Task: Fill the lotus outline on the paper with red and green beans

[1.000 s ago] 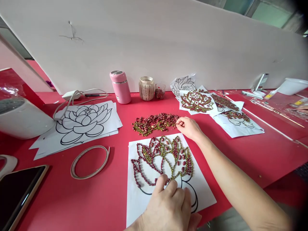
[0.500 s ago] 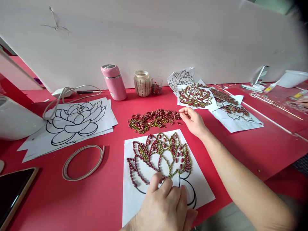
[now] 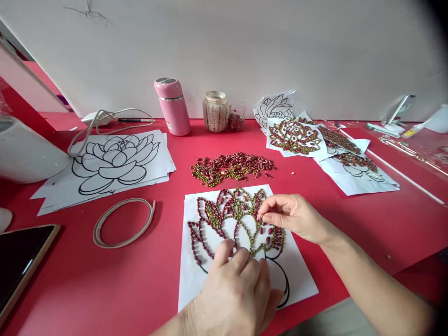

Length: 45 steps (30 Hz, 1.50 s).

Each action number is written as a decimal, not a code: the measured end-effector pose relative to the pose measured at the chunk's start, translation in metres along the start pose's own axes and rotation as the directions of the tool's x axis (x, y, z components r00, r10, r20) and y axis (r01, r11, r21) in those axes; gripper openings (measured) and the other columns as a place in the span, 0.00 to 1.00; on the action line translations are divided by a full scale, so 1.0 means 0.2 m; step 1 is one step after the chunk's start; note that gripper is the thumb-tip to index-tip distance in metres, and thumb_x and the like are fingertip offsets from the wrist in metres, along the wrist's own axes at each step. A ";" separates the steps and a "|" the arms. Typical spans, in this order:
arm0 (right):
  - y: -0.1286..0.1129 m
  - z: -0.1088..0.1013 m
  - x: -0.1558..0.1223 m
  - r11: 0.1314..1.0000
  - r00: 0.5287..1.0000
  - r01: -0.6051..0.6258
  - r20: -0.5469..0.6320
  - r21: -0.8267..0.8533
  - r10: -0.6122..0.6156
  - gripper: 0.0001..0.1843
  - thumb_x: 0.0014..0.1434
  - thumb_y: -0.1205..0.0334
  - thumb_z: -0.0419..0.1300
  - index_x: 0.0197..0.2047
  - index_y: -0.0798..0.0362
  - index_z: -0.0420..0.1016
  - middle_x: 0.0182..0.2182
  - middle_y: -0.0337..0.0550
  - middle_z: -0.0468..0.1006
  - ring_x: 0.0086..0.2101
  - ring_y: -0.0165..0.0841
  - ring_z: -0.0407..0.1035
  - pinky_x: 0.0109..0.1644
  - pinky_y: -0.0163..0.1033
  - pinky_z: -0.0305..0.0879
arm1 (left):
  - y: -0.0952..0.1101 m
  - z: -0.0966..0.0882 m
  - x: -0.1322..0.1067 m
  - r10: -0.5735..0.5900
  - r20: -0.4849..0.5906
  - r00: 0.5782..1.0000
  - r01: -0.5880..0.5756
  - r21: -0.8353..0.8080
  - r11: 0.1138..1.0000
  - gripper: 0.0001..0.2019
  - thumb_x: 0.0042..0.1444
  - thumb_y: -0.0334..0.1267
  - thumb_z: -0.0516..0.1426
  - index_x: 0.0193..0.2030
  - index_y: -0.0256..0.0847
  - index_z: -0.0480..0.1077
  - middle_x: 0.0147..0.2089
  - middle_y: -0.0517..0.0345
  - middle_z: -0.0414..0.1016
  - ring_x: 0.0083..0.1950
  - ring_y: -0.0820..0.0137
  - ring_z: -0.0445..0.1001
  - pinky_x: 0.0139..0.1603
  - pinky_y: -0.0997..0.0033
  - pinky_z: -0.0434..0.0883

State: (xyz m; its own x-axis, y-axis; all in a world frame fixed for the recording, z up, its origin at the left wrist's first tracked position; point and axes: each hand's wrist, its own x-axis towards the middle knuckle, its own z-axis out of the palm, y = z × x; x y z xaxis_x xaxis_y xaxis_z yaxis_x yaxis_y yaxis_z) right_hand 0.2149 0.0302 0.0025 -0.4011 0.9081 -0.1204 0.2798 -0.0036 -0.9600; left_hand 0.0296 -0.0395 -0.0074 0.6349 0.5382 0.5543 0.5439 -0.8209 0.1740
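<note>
A white sheet (image 3: 297, 275) with a lotus outline lies in front of me on the red table (image 3: 367, 219); red and green beans fill most of its petals. My left hand (image 3: 238, 289) rests on the sheet's lower part, fingers curled and pressing the paper down. My right hand (image 3: 294, 215) hovers over the right petals with thumb and forefinger pinched together at a bean on the flower; the bean itself is too small to make out clearly. A loose heap of red and green beans (image 3: 231, 166) lies just beyond the sheet.
Blank lotus printouts (image 3: 115, 161) lie at the left, a tape ring (image 3: 124, 227) beside them. A pink flask (image 3: 172, 106), a jar (image 3: 214, 111) and a small glass (image 3: 236, 119) stand at the back. Finished bean pictures (image 3: 297, 137) lie at the right. A phone (image 3: 19, 259) and a white device (image 3: 24, 151) sit far left.
My right hand has left the bean heap and come back toward me, down over the flower's right petals. My left hand has stayed on the sheet.
</note>
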 end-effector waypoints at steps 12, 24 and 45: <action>-0.06 0.04 -0.05 0.905 0.987 0.141 0.131 -0.400 -0.095 0.02 0.55 0.65 0.56 0.31 0.54 0.68 0.26 0.36 0.69 0.26 0.24 0.61 0.30 0.29 0.59 | 0.00 0.03 -0.02 0.004 -0.033 0.999 -0.003 0.021 1.000 0.08 0.53 0.36 0.53 0.35 0.34 0.70 0.22 0.61 0.64 0.26 0.69 0.60 0.32 0.61 0.57; -0.02 0.08 -0.10 0.800 0.985 0.172 0.082 -0.575 -0.153 0.02 0.52 0.66 0.58 0.30 0.51 0.68 0.50 0.41 0.60 0.51 0.33 0.55 0.54 0.39 0.54 | 0.00 0.02 -0.02 0.009 -0.023 1.000 -0.009 0.029 1.000 0.07 0.52 0.36 0.53 0.31 0.34 0.70 0.24 0.60 0.64 0.27 0.69 0.59 0.32 0.60 0.58; -0.02 0.08 -0.10 0.730 0.962 0.227 0.031 -0.644 -0.271 0.02 0.50 0.67 0.58 0.28 0.52 0.72 0.44 0.45 0.64 0.46 0.37 0.59 0.48 0.43 0.59 | 0.00 0.05 -0.03 0.014 -0.061 0.998 -0.012 0.026 1.000 0.06 0.52 0.34 0.53 0.28 0.35 0.68 0.21 0.60 0.62 0.27 0.69 0.60 0.34 0.60 0.58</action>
State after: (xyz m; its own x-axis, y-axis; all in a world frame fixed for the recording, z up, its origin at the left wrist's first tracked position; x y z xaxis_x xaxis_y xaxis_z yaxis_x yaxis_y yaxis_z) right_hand 0.2081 0.0064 0.0045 -0.4893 0.8613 0.1369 0.6751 0.4734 -0.5658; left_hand 0.0306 -0.0412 -0.0185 0.6079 0.5142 0.6050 0.5502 -0.8222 0.1459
